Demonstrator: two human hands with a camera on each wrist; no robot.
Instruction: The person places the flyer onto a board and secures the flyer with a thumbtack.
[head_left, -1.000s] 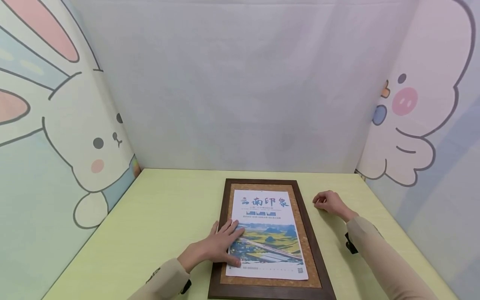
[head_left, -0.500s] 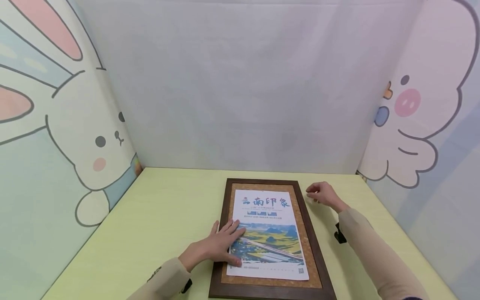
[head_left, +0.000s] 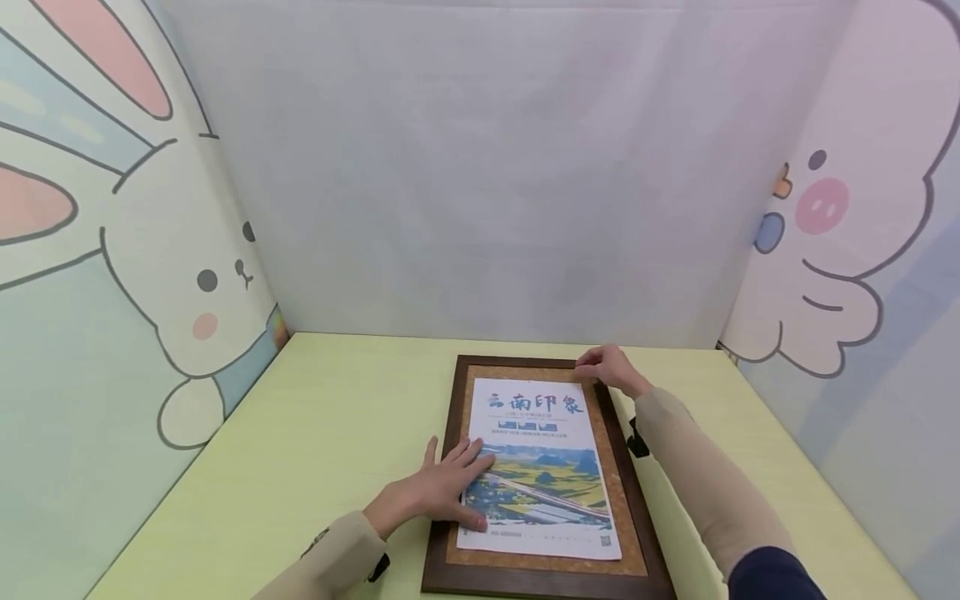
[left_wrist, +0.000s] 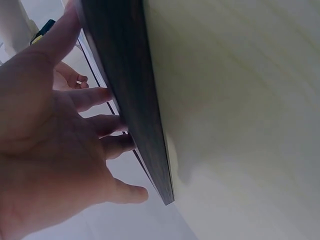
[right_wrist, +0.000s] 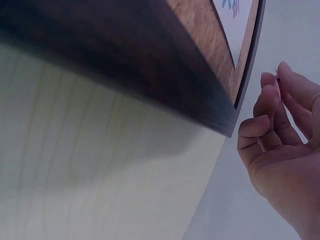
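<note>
L hand [head_left: 438, 492] flat on poster [head_left: 542, 471], R hand [head_left: 606, 367] curled at frame [head_left: 450, 467] corner — pinching tiny pin

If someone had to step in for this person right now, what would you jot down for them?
Left hand: flat, pressing the poster onto the cork board.
Right hand: at the board's far right corner, pinching a small blue thing, probably a pin.
Done: poster laid straight inside the dark frame on the table.
Left: no pin shows in the poster, so probably all the fastening.
</note>
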